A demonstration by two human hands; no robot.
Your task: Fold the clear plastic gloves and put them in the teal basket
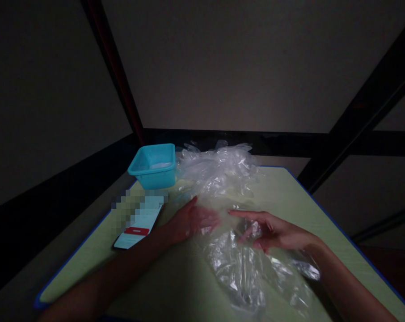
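Observation:
A clear, crinkled plastic bag (238,273) lies across the front middle of the table. My left hand (202,219) is at its upper left end, fingers stretched out and seen hazily through a layer of film. Whether the hand is inside the bag or just beneath a fold, I cannot tell. On the right, my right hand (276,230) touches the film with its index finger extended toward the left hand. Its thumb stands apart from the fingers, and some fingers are partly covered by plastic.
Behind the hands is a loose heap of clear plastic bags (219,165). A turquoise plastic basket (158,179) stands beside it at the back left. Near my left forearm lies a phone (145,219) with a lit screen. The pale green table (293,192) has a blue edge.

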